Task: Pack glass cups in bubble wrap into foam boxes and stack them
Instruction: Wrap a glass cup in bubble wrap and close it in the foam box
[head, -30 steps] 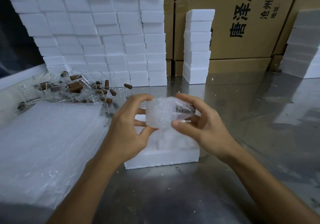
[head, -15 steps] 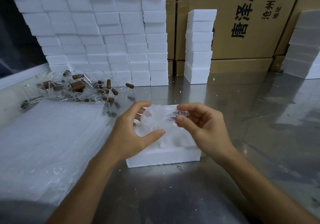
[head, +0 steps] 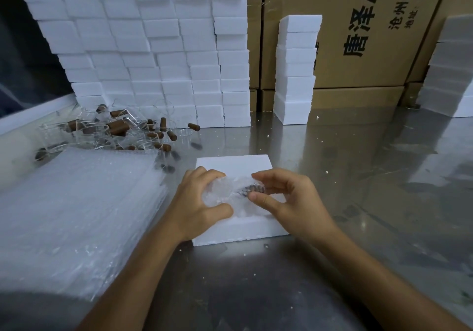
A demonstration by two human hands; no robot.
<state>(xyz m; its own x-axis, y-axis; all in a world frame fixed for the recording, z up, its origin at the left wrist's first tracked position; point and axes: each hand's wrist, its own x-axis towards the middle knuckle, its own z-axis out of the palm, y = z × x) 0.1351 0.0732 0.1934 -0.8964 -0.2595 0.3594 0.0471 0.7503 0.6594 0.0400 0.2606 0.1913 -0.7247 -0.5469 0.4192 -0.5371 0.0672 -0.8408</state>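
The wrapped cup (head: 231, 193) is a small lump of cloudy, crinkled bubble wrap with a dark brown patch showing through at its right end, and it sits in the top of the open foam box (head: 231, 163) on the metal table (head: 332, 266). The left hand (head: 197, 202) curls its fingers and thumb round the cup's left end. The right hand (head: 289, 200) pinches the right end between thumb and fingers.

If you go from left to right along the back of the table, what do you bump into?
Pile of glass cups with brown corks → big wall of foam boxes → single tall foam box stack → grey-looking foam stack at the right edge.
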